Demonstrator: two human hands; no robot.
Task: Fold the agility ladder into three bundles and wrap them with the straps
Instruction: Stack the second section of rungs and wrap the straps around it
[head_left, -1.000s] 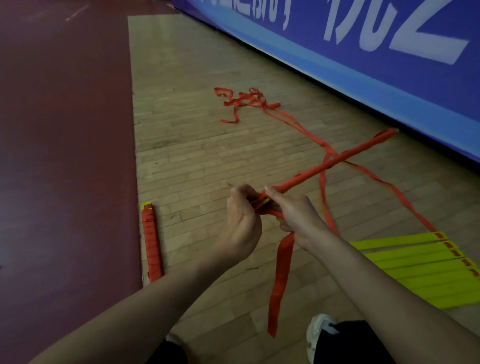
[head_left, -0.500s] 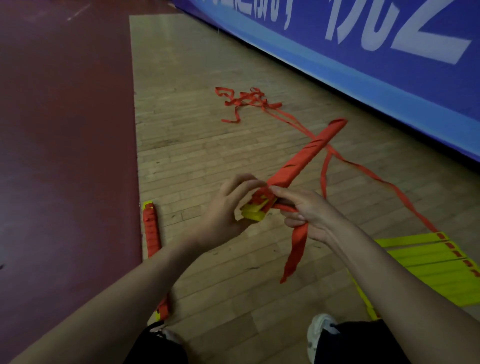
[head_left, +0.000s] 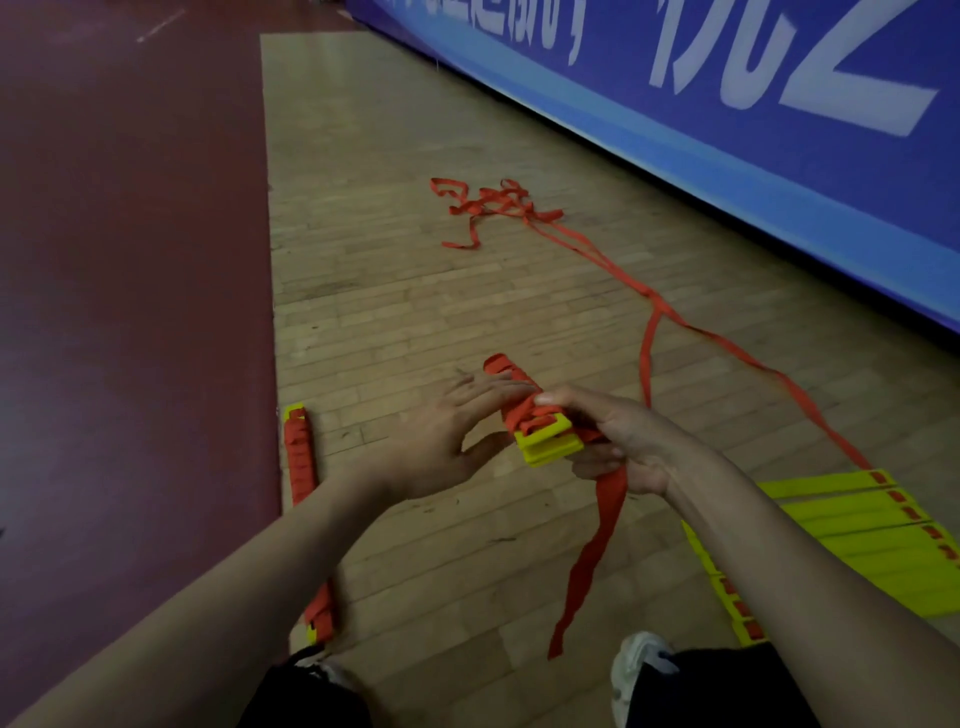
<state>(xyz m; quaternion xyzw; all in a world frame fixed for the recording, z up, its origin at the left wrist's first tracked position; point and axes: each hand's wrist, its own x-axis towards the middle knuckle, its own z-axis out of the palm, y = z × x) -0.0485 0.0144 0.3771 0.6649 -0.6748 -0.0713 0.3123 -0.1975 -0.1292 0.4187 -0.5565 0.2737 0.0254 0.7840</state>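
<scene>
Right hand (head_left: 626, 449) grips bundle (head_left: 545, 448), left hand (head_left: 431, 452) touches it

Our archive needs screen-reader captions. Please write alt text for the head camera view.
A person's right hand grips the red strap wound round a yellow ladder bundle; the left hand touches it. A finished bundle lies on the floor left, loose rungs right.

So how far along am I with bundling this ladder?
One wrapped bundle already lies on the floor at left. The second bundle is in hand: your right hand grips it with a strap tail hanging loose, left hand touching it. Left: finish that wrap, then the yellow rungs at right, lying unwrapped.
</scene>
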